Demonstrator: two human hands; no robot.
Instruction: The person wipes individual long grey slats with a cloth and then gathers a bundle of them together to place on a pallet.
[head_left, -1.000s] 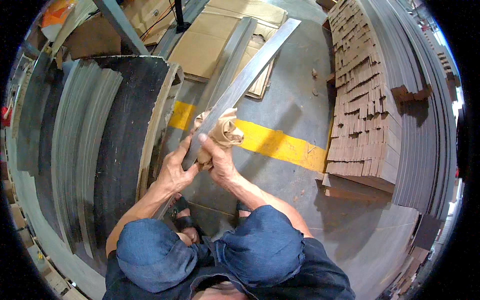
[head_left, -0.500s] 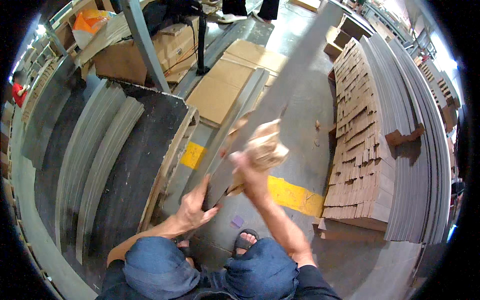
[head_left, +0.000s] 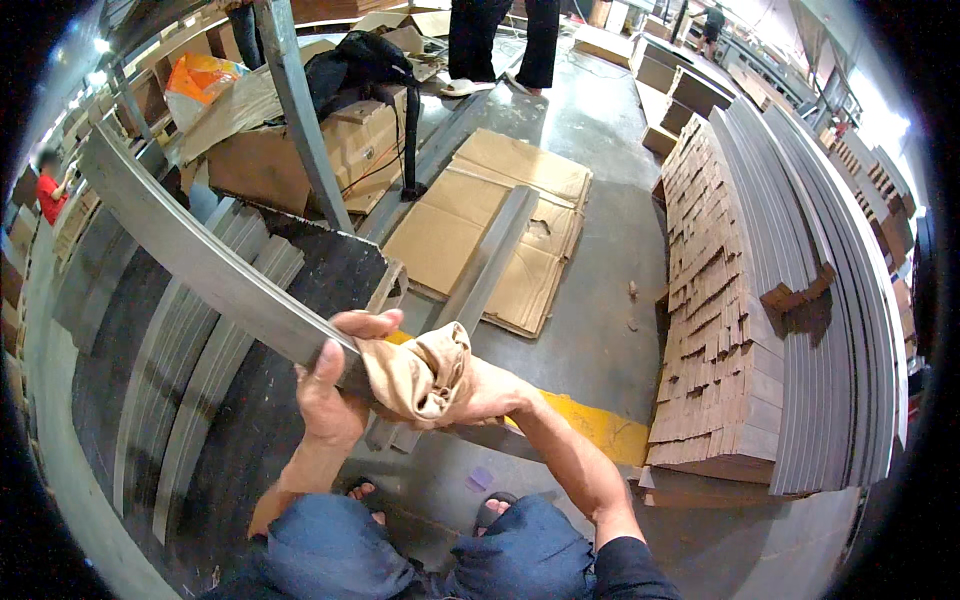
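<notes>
A long grey board (head_left: 215,255) slants from the middle of the view up to the far left, above the stacked strips. Its near end lies in my left hand (head_left: 335,405), which is closed around it with the thumb along the near side. My right hand (head_left: 490,392) clutches a crumpled tan cloth (head_left: 425,375), pressed against that same end of the board. The cloth looks like fabric, though it could be heavy paper. It hides the board's tip and most of my right fingers. Beyond my hands, another grey strip (head_left: 495,245) rests across flattened cardboard (head_left: 450,215).
Grey strips (head_left: 205,370) lie on a dark-topped platform (head_left: 325,265) at the left, beside a metal post (head_left: 305,120). A tall stack of grey boards with brown ends (head_left: 715,310) stands on the right. Another person's legs (head_left: 505,40) are at the far end, past a carton (head_left: 375,135).
The board has swung from pointing far right to pointing far left. Both my hands have turned with it, the right moving left and down with the cloth, closer to the left hand.
</notes>
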